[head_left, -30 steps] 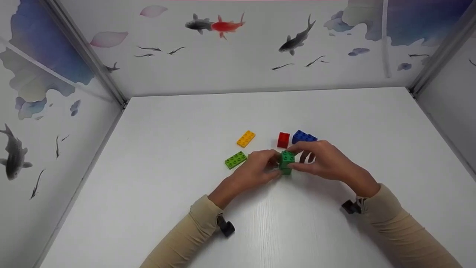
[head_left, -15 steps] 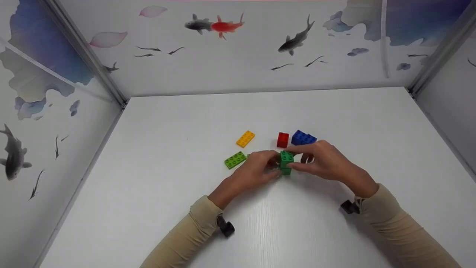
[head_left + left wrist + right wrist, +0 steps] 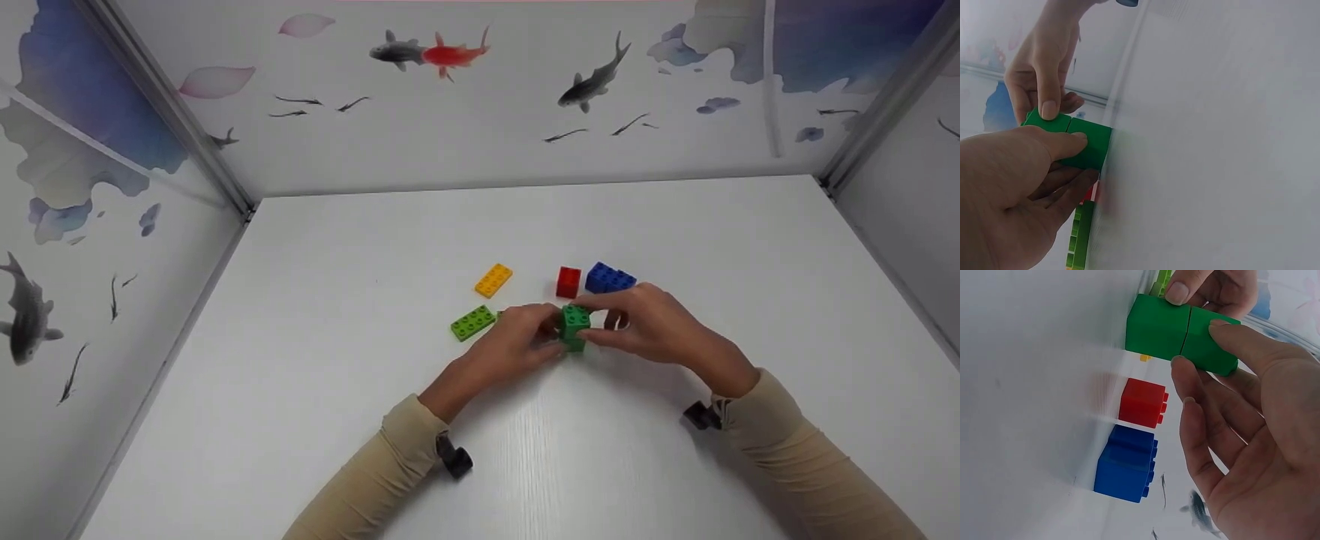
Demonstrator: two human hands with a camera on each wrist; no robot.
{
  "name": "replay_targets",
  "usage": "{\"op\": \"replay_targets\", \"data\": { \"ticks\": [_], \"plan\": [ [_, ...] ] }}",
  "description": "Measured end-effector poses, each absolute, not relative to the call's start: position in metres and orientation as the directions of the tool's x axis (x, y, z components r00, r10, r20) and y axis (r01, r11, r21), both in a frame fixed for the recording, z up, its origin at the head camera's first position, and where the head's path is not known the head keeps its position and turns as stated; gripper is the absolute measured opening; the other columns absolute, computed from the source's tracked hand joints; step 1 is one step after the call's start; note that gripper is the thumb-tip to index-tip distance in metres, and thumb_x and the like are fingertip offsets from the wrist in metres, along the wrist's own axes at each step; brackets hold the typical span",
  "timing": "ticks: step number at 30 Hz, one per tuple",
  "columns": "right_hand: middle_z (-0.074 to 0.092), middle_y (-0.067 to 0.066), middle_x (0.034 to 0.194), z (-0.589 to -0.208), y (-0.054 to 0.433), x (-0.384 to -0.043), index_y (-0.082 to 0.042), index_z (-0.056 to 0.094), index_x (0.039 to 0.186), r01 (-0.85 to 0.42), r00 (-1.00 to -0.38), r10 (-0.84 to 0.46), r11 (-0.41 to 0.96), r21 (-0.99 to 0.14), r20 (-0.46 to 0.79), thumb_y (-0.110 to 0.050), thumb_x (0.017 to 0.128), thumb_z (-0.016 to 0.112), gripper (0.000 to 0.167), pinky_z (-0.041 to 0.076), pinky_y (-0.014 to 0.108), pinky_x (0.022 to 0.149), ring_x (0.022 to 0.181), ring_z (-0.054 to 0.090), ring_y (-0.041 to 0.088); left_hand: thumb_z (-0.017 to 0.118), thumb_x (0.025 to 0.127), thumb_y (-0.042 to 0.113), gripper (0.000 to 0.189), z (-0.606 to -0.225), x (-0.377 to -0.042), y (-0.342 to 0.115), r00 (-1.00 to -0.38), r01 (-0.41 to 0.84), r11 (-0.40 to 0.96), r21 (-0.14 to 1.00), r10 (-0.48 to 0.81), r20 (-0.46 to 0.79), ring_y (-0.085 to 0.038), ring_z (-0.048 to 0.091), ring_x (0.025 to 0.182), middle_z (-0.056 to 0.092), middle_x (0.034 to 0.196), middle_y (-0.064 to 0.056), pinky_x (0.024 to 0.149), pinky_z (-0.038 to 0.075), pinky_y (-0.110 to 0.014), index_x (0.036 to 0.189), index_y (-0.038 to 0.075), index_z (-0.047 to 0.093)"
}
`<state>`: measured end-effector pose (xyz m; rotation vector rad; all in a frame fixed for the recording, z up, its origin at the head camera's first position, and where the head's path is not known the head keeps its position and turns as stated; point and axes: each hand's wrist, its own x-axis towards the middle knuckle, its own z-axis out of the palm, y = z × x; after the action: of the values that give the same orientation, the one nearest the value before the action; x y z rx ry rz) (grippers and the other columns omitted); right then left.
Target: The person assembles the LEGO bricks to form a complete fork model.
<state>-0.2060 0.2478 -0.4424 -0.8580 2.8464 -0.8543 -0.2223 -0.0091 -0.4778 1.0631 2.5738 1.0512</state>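
Two dark green bricks stand stacked on the white table in the head view, a studded upper brick (image 3: 576,315) on a lower brick (image 3: 575,345). My left hand (image 3: 510,343) pinches the lower one from the left; its thumb lies on that brick's face in the left wrist view. From the right, my right hand (image 3: 660,330) pinches the upper brick between thumb and fingers. A thin straight seam between the lower brick (image 3: 1157,326) and the upper brick (image 3: 1204,343) shows in the right wrist view. Whether they are fully pressed together I cannot tell.
Beyond the hands stand a red brick (image 3: 568,282) and blue bricks (image 3: 609,277). A flat yellow brick (image 3: 493,280) and a flat light green brick (image 3: 473,322) lie to the left. Printed walls enclose the white table (image 3: 360,247) at the back and sides.
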Motion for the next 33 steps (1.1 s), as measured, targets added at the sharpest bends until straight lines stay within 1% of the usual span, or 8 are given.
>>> {"op": "replay_targets", "data": {
  "ticks": [2,4,11,17,21,25,27,33],
  "plan": [
    [0.080,-0.003,0.097,-0.443,0.248,-0.206,-0.024,0.077,0.137,-0.496,-0.847,-0.521,0.700,-0.514,0.107,-0.030,0.094,0.087,0.044,0.057,0.023,0.065,0.080,0.069,0.007,0.077,0.102,0.017,0.034,-0.478,-0.222,-0.009,-0.732,0.557,0.500,0.663,0.672,0.108,-0.015,0.070,0.111,0.075,0.126,-0.005,0.102,0.058,-0.020,0.134,0.007,0.067],
    [0.079,-0.004,0.096,-0.443,0.248,-0.206,-0.025,0.077,0.137,-0.492,-0.849,-0.518,0.703,-0.513,0.104,-0.031,0.094,0.087,0.045,0.056,0.023,0.064,0.077,0.067,0.007,0.076,0.103,0.016,0.035,-0.479,-0.222,-0.009,-0.731,0.558,0.500,0.662,0.673,0.108,-0.015,0.069,0.111,0.075,0.126,-0.005,0.103,0.057,-0.020,0.135,0.007,0.067],
    [0.071,-0.007,0.076,-0.444,0.247,-0.206,-0.027,0.075,0.139,-0.491,-0.852,-0.514,0.719,-0.492,0.100,-0.031,0.095,0.085,0.045,0.052,0.023,0.059,0.068,0.064,0.006,0.075,0.103,0.013,0.032,-0.480,-0.223,-0.010,-0.725,0.553,0.480,0.681,0.680,0.109,-0.016,0.070,0.113,0.075,0.127,-0.005,0.104,0.057,-0.021,0.134,0.007,0.068],
    [0.068,-0.009,0.075,-0.443,0.244,-0.203,-0.027,0.073,0.142,-0.483,-0.857,-0.509,0.740,-0.468,0.080,-0.032,0.096,0.085,0.048,0.051,0.024,0.059,0.067,0.064,0.010,0.074,0.103,0.013,0.033,-0.479,-0.223,-0.010,-0.723,0.554,0.479,0.681,0.683,0.108,-0.015,0.070,0.115,0.076,0.129,-0.004,0.107,0.057,-0.022,0.136,0.008,0.069],
    [0.065,-0.007,0.068,-0.441,0.241,-0.200,-0.024,0.072,0.145,-0.493,-0.857,-0.509,0.759,-0.425,0.084,-0.031,0.095,0.085,0.052,0.049,0.023,0.057,0.064,0.061,0.006,0.073,0.104,0.012,0.033,-0.479,-0.222,-0.011,-0.720,0.560,0.478,0.677,0.685,0.112,-0.016,0.070,0.115,0.076,0.130,-0.004,0.107,0.057,-0.023,0.137,0.008,0.068],
    [0.066,-0.006,0.067,-0.440,0.238,-0.197,-0.023,0.071,0.145,-0.531,-0.842,-0.527,0.777,-0.338,0.113,-0.032,0.095,0.085,0.053,0.048,0.022,0.056,0.061,0.060,0.003,0.073,0.104,0.012,0.034,-0.480,-0.221,-0.012,-0.720,0.559,0.475,0.680,0.685,0.113,-0.017,0.070,0.116,0.075,0.131,-0.004,0.107,0.057,-0.023,0.137,0.007,0.068],
    [0.067,-0.006,0.068,-0.440,0.238,-0.197,-0.022,0.071,0.145,-0.548,-0.833,-0.538,0.774,-0.318,0.126,-0.031,0.095,0.085,0.053,0.048,0.022,0.057,0.061,0.061,0.002,0.073,0.104,0.012,0.035,-0.479,-0.220,-0.011,-0.723,0.552,0.477,0.684,0.683,0.107,-0.017,0.070,0.117,0.075,0.131,-0.004,0.108,0.056,-0.024,0.138,0.007,0.068],
    [0.067,-0.008,0.070,-0.442,0.242,-0.201,-0.022,0.071,0.146,-0.544,-0.832,-0.543,0.754,-0.368,0.116,-0.030,0.095,0.086,0.054,0.051,0.021,0.058,0.062,0.059,0.002,0.072,0.105,0.012,0.035,-0.476,-0.220,-0.010,-0.729,0.531,0.488,0.693,0.680,0.080,-0.018,0.068,0.119,0.074,0.131,-0.003,0.110,0.055,-0.024,0.139,0.008,0.067]
  ]
}}
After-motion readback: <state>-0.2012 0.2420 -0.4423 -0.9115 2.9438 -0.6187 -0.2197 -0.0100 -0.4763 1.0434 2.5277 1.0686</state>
